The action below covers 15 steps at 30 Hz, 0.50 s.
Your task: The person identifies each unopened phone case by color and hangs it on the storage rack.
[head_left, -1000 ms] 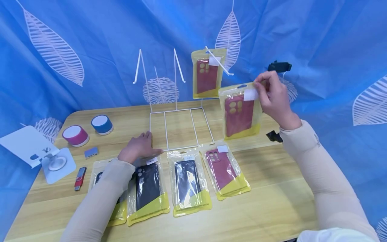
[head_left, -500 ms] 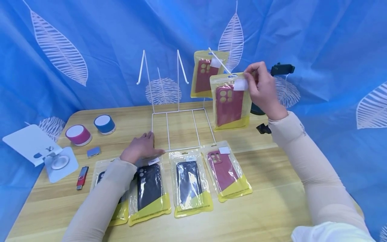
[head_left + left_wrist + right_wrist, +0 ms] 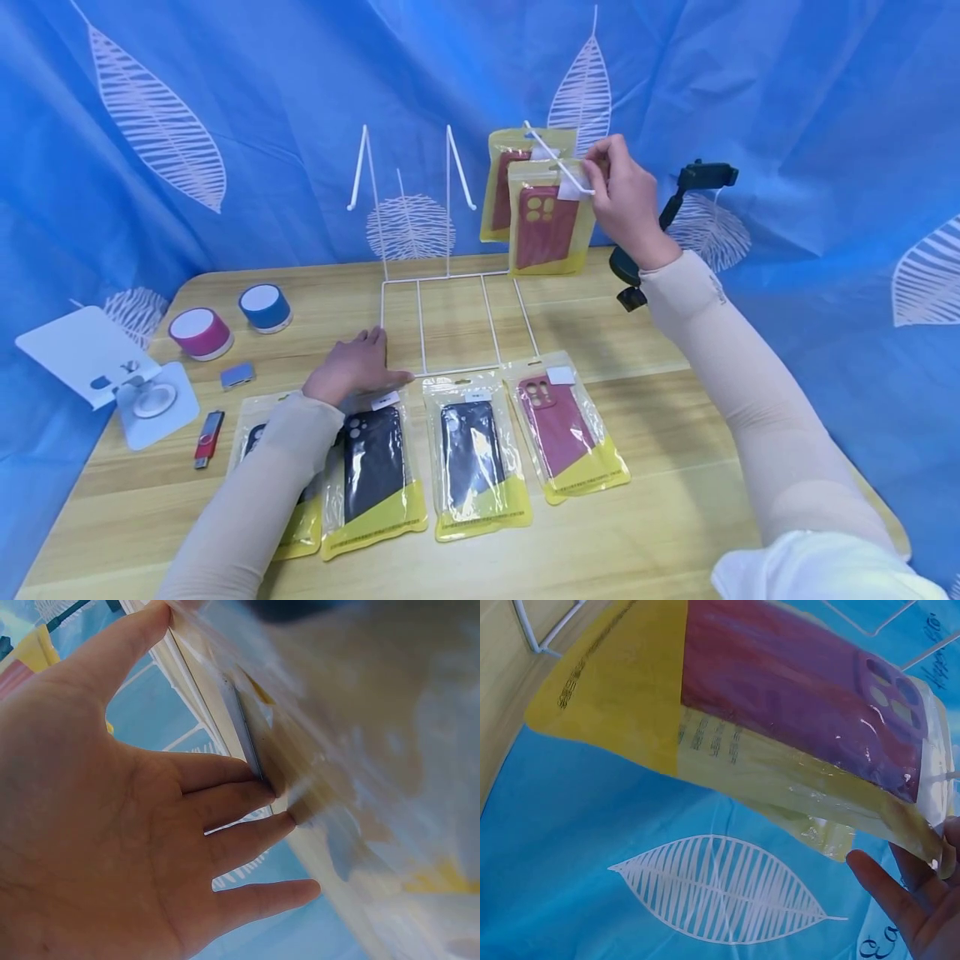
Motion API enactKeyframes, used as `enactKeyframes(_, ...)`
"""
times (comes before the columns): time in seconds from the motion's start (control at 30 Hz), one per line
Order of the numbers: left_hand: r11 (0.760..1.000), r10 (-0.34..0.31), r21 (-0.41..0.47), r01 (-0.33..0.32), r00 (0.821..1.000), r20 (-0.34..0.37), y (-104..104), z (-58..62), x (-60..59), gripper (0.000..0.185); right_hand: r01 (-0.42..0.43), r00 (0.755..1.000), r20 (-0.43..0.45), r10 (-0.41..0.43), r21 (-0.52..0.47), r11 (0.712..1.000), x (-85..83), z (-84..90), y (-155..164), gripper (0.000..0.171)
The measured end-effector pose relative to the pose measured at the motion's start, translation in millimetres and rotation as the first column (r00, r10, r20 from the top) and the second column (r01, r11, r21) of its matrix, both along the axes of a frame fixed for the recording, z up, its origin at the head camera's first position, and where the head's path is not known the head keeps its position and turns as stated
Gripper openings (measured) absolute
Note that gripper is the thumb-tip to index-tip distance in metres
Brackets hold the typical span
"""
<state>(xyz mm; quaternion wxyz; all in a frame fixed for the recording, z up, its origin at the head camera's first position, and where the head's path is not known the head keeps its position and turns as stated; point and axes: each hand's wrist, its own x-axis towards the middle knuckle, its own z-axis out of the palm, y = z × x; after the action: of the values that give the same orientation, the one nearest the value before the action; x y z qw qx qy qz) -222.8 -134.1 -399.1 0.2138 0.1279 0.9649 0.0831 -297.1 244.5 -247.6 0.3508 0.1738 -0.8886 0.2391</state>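
Left hand [image 3: 352,372]: fingers spread and straight, resting flat on the table [image 3: 675,517] at the front-left corner of the white wire rack [image 3: 450,317], gripping nothing. Right hand [image 3: 626,204]: raised, fingers pinching the top edge of a packaged red phone case [image 3: 545,225]. Package hangs upright, long axis vertical, hang-hole end up at the rack's right hook [image 3: 558,162], yellow band down, just in front of a second red case pack [image 3: 501,179].
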Motion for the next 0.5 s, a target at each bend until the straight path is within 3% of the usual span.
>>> enactKeyframes(0.2,1.000,0.018,-0.001,-0.018,1.000,0.005,0,-0.2,0.4,0.103,0.059,0.996,0.060,-0.059,0.007,0.998,-16.7,4.6,-7,0.035)
enactKeyframes(0.5,1.000,0.003,-0.015,-0.003,1.000,0.003,-1,-2.7,-3.4,0.104,0.126,0.989,0.069,-0.130,0.058,0.990,-43.6,6.4,-17,0.038)
